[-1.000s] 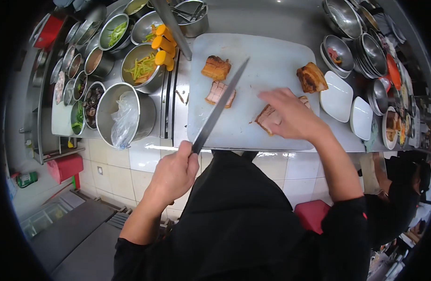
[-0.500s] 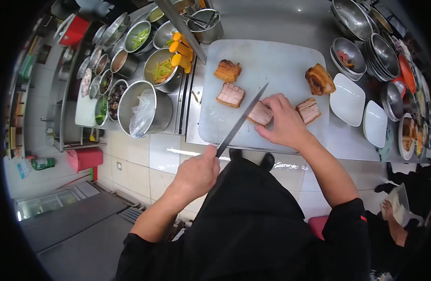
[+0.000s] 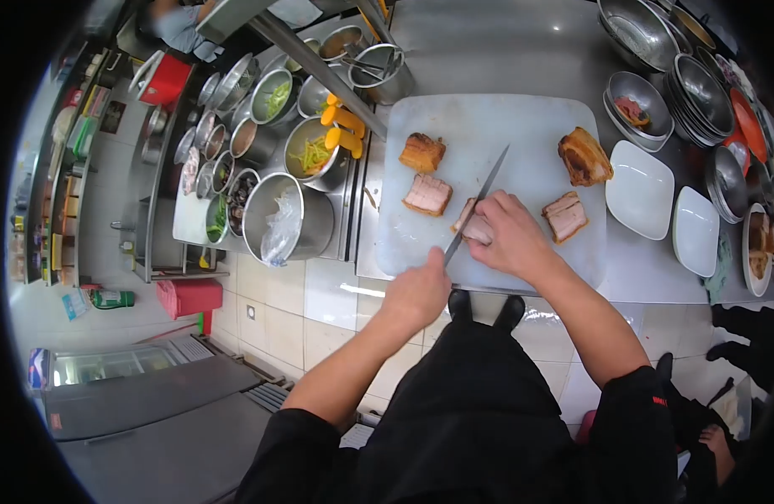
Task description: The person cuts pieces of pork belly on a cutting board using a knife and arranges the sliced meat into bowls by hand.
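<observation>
My left hand (image 3: pixel 419 292) is closed round the handle of a long knife (image 3: pixel 493 175). The blade lies across a piece of cooked meat (image 3: pixel 479 228) on the white cutting board (image 3: pixel 521 118). My right hand (image 3: pixel 513 231) grips that piece, its fingers bent beside the blade. To the left on the board are a browned chunk (image 3: pixel 422 153) and a scored, pale piece (image 3: pixel 427 195). On the right lie a larger browned chunk (image 3: pixel 584 157) and another cut piece (image 3: pixel 565 217).
White dishes (image 3: pixel 639 189) and stacked metal bowls (image 3: pixel 698 97) stand right of the board. At left are a steel pot (image 3: pixel 307 235) with a plastic bag, yellow-handled tools (image 3: pixel 343 130) and vegetable bowls. Another person's hand (image 3: pixel 713 437) shows at lower right.
The knife blade has come down onto the middle piece of meat. My right hand has moved from hovering over the right pieces to gripping this one. The view has shifted.
</observation>
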Tool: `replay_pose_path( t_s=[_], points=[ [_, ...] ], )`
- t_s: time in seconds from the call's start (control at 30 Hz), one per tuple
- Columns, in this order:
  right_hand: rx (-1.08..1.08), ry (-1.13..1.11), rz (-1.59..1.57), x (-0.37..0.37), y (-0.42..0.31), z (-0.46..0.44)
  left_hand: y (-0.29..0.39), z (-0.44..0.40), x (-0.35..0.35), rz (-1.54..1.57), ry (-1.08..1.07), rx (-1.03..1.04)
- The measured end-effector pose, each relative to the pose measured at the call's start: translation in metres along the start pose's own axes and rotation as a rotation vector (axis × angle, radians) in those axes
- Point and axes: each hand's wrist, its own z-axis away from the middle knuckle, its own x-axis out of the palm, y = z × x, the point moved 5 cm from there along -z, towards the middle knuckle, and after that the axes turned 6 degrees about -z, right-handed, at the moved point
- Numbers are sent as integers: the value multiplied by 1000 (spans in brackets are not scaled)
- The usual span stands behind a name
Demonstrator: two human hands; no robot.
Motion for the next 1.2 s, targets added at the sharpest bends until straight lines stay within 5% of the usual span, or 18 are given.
replay_pose_path(
  t_s=[0.23,0.33,0.53,0.73,0.93,1.13,1.2],
  points=[
    [101,20,35,-11,-6,12,-4,51,-63,-112,-104,75],
    [89,-6,11,-8,0,13,-27,79,-41,-134,-214,2],
    [17,4,46,-2,5,16,12,-3,6,-9,12,49],
    [129,69,-12,-20,-7,23,5,38,-59,-47,-83,78],
    [123,54,-19,-10,5,22,-25,76,-13,-68,-258,-52],
    [161,-4,-35,-9,9,22,15,5,7,132,21,116],
    [44,131,-4,-9,4,25,12,25,-14,136,17,111]
  ],
)
